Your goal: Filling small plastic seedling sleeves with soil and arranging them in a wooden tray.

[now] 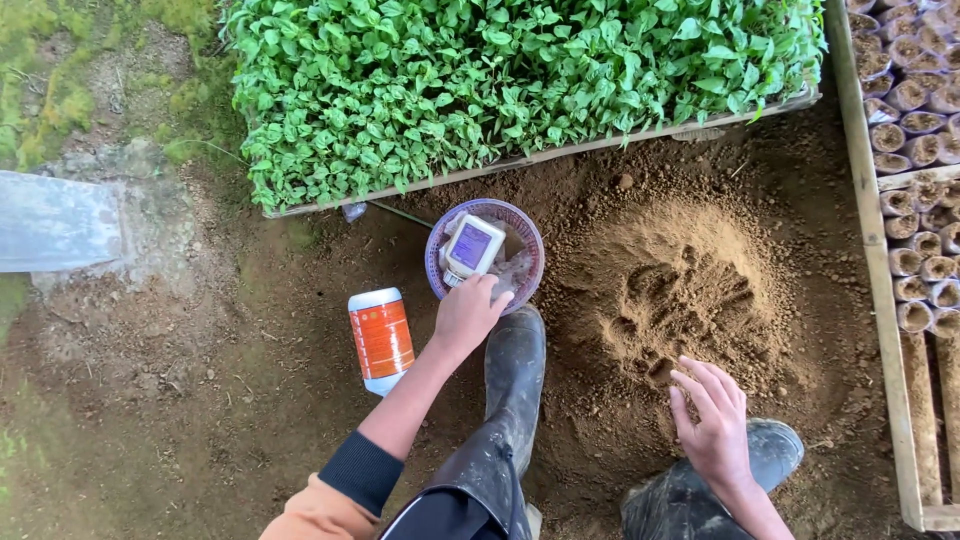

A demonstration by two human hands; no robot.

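Up across the top of the frame, a wooden tray of green seedlings (520, 80) fills the widest span, and along the right edge a wooden frame (880, 270) holds rows of small soil-filled pots. Centre right, a mound of loose brown soil (690, 290) spreads over the ground; it looks dry, crumbly and light, best scooped from the base with cupped fingers. The right hand (715, 420) hovers at the mound's lower edge, fingers spread and holding nothing. The left hand (468, 312) rests on the near rim of a clear plastic bowl (520, 235) at centre, which holds a small white device (470, 248). The bowl seems thin and flexible, so the rim suits gripping. An orange-and-white bottle (380, 340) lies just left.
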